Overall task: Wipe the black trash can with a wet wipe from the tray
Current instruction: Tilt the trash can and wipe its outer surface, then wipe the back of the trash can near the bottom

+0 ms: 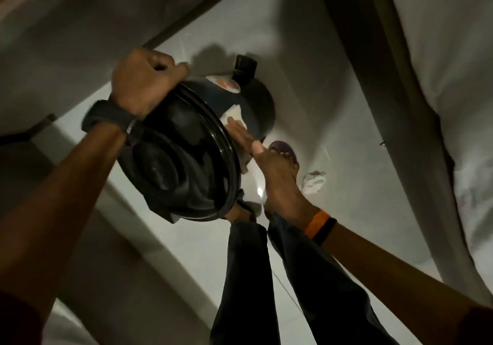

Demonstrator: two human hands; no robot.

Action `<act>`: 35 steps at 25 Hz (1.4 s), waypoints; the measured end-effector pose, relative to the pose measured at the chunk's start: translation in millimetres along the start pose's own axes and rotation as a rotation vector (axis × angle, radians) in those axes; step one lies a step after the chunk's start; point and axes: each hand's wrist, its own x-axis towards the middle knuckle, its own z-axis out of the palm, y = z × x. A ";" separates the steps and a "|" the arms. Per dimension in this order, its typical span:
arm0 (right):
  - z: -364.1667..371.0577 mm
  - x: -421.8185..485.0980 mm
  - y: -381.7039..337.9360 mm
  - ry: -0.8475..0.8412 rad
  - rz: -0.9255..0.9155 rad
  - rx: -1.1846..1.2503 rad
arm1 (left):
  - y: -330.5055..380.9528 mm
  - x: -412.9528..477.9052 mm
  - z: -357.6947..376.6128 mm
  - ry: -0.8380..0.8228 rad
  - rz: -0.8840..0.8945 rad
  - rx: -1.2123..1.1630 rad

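Note:
A black round trash can (186, 157) is tilted toward me, its open mouth and rim facing the camera, its foot pedal (245, 68) at the far end. My left hand (144, 83) grips the rim at the upper left. My right hand (269, 168) presses a white wet wipe (234, 113) flat against the can's outer side wall, fingers stretched over it. A round sticker (222, 84) shows on the can's side near the pedal. No tray is in view.
A crumpled white wipe (313, 182) lies on the pale tiled floor to the right. My legs in dark trousers (266, 278) and a sandalled foot (282, 152) stand just below the can. Pale fabric (440, 104) hangs along the right; a low ledge runs along the left.

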 end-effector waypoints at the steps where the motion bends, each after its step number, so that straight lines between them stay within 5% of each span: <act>1: -3.7 11.4 3.2 0.035 -0.021 0.032 | -5.8 3.9 -2.4 0.007 -0.051 -0.068; 6: -24.1 60.5 -8.7 0.192 0.104 0.025 | -20.1 11.3 -13.8 0.040 -0.148 -0.255; 10: 40.6 8.1 -18.2 -0.081 -0.382 -0.102 | -26.0 14.1 -20.5 0.091 -0.217 -0.280; 12: 31.5 23.9 -16.9 -0.048 -0.419 -0.114 | -21.5 12.0 -17.6 0.055 -0.146 -0.216; 17: -20.8 79.7 -3.8 0.536 0.121 -0.171 | 30.7 -13.5 7.4 -0.041 0.446 0.406; 21: -12.1 66.5 -3.2 0.588 0.187 -0.122 | 56.7 -68.9 56.5 -0.209 1.022 0.922; 23: -18.4 56.3 -3.5 0.598 0.172 -0.081 | 39.8 -84.4 77.0 -0.071 1.153 0.965; 28: -23.8 28.2 5.7 0.511 0.210 -0.337 | -7.5 -127.8 95.0 0.138 0.511 0.658; 35: -23.5 13.3 26.3 0.467 0.115 -0.599 | -26.3 -131.0 114.1 0.056 0.467 0.748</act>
